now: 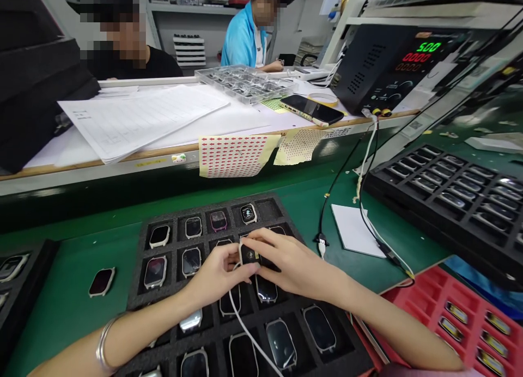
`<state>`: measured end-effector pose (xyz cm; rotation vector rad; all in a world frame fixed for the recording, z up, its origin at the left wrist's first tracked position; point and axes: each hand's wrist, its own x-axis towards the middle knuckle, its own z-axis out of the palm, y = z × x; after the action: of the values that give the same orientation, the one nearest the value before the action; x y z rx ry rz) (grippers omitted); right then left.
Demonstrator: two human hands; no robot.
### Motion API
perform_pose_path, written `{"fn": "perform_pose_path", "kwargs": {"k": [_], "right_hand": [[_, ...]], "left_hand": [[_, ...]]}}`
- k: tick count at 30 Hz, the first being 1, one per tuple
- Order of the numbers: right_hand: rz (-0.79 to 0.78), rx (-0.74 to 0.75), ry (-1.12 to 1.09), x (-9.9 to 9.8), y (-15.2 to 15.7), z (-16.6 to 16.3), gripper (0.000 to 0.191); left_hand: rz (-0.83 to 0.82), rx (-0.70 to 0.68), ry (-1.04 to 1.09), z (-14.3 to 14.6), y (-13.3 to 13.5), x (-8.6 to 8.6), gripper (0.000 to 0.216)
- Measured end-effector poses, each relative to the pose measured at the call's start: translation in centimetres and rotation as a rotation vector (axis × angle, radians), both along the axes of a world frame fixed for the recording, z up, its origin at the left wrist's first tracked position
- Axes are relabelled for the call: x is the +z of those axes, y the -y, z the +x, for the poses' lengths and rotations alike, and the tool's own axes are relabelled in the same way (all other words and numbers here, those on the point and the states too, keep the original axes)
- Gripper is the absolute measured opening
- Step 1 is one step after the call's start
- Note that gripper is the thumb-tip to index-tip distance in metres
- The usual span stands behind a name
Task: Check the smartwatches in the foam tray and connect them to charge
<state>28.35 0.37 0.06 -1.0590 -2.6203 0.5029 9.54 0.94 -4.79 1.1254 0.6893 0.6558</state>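
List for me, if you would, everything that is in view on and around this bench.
foam tray: one, black, centre of the green bench
watch bodies: over a dozen, dark-faced, in its pockets
loose watch body: one, dark, left of that tray
cable: one, white, across the tray up to the hands
second tray: one, black, right, pockets filled
red tray: one, red, lower right
power supply: one, black, upper shelf right
sticker sheets: two, yellow with red dots, hanging off the shelf edge
papers: one stack, white, shelf left
people: two, black top and blue jacket, behind shelf
left hand: one, bare, pinching the held watch body
right hand: one, bare, fingers on it too
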Motion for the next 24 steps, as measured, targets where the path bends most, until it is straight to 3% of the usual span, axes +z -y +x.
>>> {"fn": "perform_pose_path", "kwargs": {"k": [3, 5, 11, 15, 24], "right_hand": [[0.083, -0.029, -0.036, -1.4, 0.5, -0.6, 0.036], [0.051, -0.036, -0.113, -2.1, 0.6, -0.5, 0.036], [-0.303, 0.033, -0.583, -2.8, 0.1, 0.4, 0.048], [-0.585, 0.147, -0.866, -2.9, -0.3, 0.5, 0.038], [-0.812, 0.164, -1.013, -3.3, -0.7, -0.2, 0.036]], "left_hand": [[0.015, 0.054, -0.089, -0.1, -0.1, -0.3, 0.025], [0.018, 0.047, -0.118, -0.2, -0.2, -0.2, 0.026], [-0.096, -0.034, -0.066, -0.7, -0.2, 1.0, 0.024], [-0.146, -0.144, 0.036, -0.9, -0.1, 1.5, 0.022], [-0.18, -0.214, 0.028, -1.0, 0.2, 1.5, 0.02]]}}
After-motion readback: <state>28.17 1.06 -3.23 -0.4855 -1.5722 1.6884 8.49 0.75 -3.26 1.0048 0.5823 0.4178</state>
